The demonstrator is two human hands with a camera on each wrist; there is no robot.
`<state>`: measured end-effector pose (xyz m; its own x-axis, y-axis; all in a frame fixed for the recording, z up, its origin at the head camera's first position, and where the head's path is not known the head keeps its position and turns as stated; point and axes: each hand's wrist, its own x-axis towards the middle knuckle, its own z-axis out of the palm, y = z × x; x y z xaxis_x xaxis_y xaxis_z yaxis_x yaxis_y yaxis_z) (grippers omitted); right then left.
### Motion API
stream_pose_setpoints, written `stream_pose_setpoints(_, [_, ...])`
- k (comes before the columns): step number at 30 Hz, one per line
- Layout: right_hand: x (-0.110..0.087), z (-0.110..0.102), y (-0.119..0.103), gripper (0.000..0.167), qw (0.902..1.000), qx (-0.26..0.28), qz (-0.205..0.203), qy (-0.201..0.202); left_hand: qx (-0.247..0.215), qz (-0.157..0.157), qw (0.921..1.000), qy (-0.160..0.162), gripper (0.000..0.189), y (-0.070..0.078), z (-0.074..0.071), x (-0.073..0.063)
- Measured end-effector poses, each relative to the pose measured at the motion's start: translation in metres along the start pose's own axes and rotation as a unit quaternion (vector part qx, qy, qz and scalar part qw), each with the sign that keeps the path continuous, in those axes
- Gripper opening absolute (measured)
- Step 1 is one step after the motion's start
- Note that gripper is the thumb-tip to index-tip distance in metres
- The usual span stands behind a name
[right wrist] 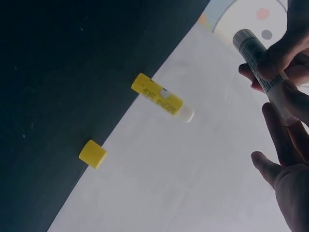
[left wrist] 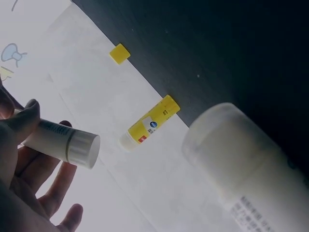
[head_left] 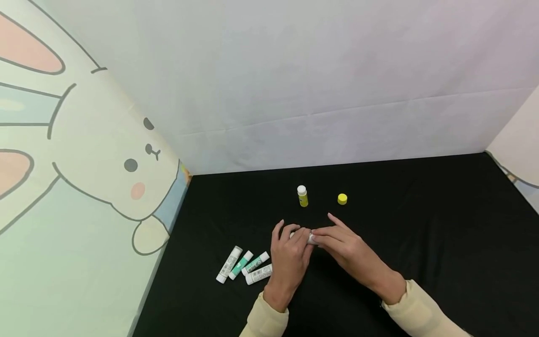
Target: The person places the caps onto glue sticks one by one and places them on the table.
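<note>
A white glue stick (right wrist: 253, 50) with dark print lies between both hands above the black table. My left hand (head_left: 289, 260) grips it round the body, thumb along its side in the left wrist view. The fingers of my right hand (head_left: 351, 250) pinch its other end. Beyond the hands a yellow glue stick (head_left: 303, 199) stands upright with a white top. To its right sits a yellow cap (head_left: 342, 199), apart from it.
Left of my left hand lie several glue sticks: a white one (head_left: 229, 264), a green-and-white one (head_left: 241, 265), another green-and-white one (head_left: 255, 263) and a white one (head_left: 258, 274) partly behind the hand. A pale cloth wall (head_left: 337, 126) rises behind the black table (head_left: 400, 201).
</note>
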<state>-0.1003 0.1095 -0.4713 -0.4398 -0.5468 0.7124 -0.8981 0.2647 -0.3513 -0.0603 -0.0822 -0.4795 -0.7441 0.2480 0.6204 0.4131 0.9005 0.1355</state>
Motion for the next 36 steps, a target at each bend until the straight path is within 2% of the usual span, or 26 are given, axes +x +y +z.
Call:
stream_pose_setpoints(11, [-0.0019,0.005,-0.0038,0.041,0.9995,0.024,0.019,0.011,0.02,0.002,0.9998,-0.005,0.011,0.0021,-0.0031,-0.0028])
stream_pose_setpoints(18, [-0.0015,0.0042,-0.0068,0.042,0.9994,0.014,0.029,0.013,0.016,-0.007,0.9999,-0.002,0.015,0.0033,-0.0059,-0.0012])
stream_pose_setpoints(29, [-0.0026,0.003,-0.0059,0.042,1.0,-0.008,-0.001,0.005,0.021,-0.014,0.9996,0.011,0.029,0.0011,-0.0055,-0.0056])
stream_pose_setpoints(36, [-0.0018,0.0018,-0.0047,0.042,0.9991,-0.026,-0.032,-0.013,0.021,-0.012,0.9994,0.025,0.03,-0.0007,-0.0044,-0.0074])
